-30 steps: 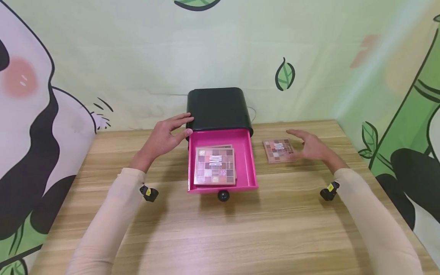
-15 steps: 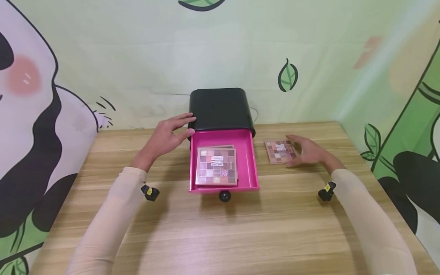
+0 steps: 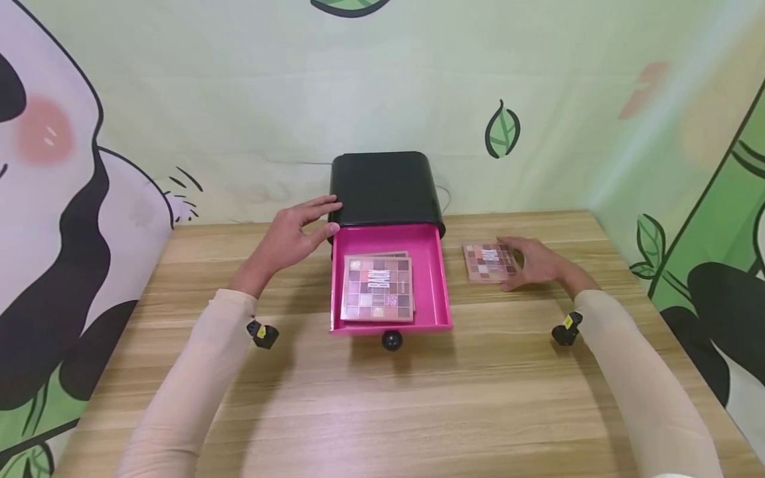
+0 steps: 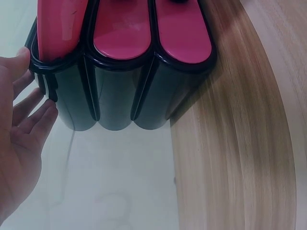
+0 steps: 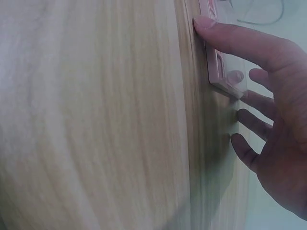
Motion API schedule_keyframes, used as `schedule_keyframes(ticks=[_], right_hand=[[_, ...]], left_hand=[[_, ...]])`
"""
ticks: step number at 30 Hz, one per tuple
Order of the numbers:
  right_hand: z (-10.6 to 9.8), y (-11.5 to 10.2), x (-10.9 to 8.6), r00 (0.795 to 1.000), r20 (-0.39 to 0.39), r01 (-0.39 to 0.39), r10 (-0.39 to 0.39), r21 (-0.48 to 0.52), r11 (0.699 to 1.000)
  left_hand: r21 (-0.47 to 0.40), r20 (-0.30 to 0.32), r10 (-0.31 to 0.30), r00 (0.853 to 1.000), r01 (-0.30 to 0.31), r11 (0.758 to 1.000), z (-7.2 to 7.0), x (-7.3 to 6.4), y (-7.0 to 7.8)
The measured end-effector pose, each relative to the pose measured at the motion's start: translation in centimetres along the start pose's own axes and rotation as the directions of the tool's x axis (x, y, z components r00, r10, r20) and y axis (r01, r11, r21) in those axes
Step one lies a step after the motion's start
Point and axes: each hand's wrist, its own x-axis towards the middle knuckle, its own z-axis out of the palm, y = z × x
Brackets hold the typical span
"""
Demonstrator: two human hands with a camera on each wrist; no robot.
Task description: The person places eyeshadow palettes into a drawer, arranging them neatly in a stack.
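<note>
My left hand (image 3: 289,239) rests against the upper left corner of a black drawer cabinet (image 3: 385,189), its fingers fairly straight and its thumb at the front rim. The cabinet's pink top drawer (image 3: 427,285) is pulled out. Inside it lies an eyeshadow palette (image 3: 378,289) with "BACK" on the lid, stacked on at least one more. To the right of the cabinet, my right hand (image 3: 532,262) pinches the right end of another palette (image 3: 483,262), thumb at the near edge. The right wrist view shows the thumb on the edge of this palette (image 5: 216,67).
Two further pink drawers (image 4: 122,33) below the pulled-out one are closed. A black round knob (image 3: 392,340) sticks out from the drawer's front. The wooden table (image 3: 382,411) meets a printed cloth backdrop (image 3: 269,99) behind and at the sides.
My right hand has come in around the palette on the table, its thumb and finger closing on it, and the palette has shifted slightly. The left hand has stayed at the cabinet.
</note>
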Motion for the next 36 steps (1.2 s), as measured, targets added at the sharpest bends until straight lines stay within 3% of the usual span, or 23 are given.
schedule_keyframes(ticks=[10,21,36], right_hand=[[0.0,0.1,-0.9,1.000,-0.021,-0.006,0.006,-0.012,1.000],[0.0,-0.3,-2.2,0.992,-0.125,-0.030,0.030,0.003,1.000],[-1.8,-2.9,-4.8,0.956,-0.295,0.014,-0.002,0.039,0.999]], left_hand=[[0.005,0.004,-0.004,1.000,0.004,1.000,0.0,0.0,-0.1],[-0.002,0.000,-0.009,1.000,0.009,1.000,0.0,0.0,0.2],[0.002,0.004,-0.018,1.000,0.018,1.000,0.0,0.1,0.5]])
